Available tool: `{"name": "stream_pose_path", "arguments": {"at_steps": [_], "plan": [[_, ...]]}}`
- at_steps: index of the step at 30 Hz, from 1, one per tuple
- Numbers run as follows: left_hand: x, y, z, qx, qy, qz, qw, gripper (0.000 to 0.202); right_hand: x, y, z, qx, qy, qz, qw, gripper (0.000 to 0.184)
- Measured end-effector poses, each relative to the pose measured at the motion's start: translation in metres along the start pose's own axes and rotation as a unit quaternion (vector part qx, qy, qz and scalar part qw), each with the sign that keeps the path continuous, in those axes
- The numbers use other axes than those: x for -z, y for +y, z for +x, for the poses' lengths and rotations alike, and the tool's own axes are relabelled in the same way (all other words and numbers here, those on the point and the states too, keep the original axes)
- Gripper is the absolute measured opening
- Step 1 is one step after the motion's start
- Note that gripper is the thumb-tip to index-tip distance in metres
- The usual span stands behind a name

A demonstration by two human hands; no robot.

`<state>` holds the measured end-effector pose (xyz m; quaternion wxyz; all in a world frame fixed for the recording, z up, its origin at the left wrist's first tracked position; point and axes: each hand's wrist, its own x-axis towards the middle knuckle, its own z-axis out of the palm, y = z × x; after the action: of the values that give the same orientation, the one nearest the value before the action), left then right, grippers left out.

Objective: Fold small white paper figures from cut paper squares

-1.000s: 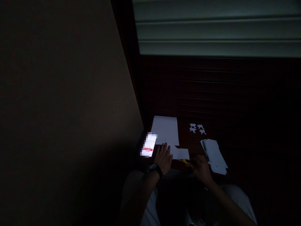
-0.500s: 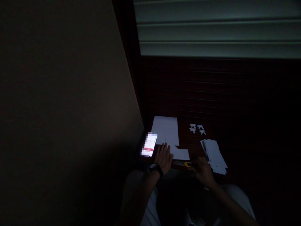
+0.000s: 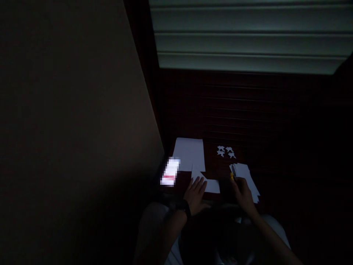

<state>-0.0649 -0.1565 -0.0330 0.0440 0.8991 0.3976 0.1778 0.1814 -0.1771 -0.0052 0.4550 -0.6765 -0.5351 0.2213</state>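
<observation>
My left hand (image 3: 196,191) lies flat with its fingers stretched over a folded white sheet of paper (image 3: 213,186), near the front edge of the dark table. One pointed flap of this sheet sticks up past my fingertips. My right hand (image 3: 242,191) is closed around a utility knife, whose yellow part (image 3: 231,176) shows above the fingers. It is at the left side of a stack of white paper (image 3: 246,176). The blade is hard to make out in the dim light. A dark, slim object (image 3: 234,170) rests on the stack's left edge.
A larger white sheet (image 3: 190,151) lies at the back left, with a lit phone (image 3: 170,172) at its lower left corner. Several small folded paper shapes (image 3: 226,151) sit at the back. A wall (image 3: 110,110) closes in the left; pale slats (image 3: 234,44) are above.
My right hand has lifted the utility knife away from the folded sheet's front edge and over to the stack, turning it upward. My left hand stays on the sheet, whose flap now stands out more.
</observation>
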Motion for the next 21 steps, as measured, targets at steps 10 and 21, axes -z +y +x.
{"name": "stream_pose_path", "arguments": {"at_steps": [10, 21], "plan": [[0.026, 0.015, 0.004, 0.243, 0.231, -0.462, 0.821, 0.035, -0.001, 0.02, 0.003, -0.033, -0.085, -0.028, 0.995, 0.053], [0.005, 0.024, 0.049, 0.419, 0.313, -0.737, 0.428, 0.034, -0.026, -0.012, -0.003, 0.101, -0.143, -0.148, 0.973, 0.036]]}}
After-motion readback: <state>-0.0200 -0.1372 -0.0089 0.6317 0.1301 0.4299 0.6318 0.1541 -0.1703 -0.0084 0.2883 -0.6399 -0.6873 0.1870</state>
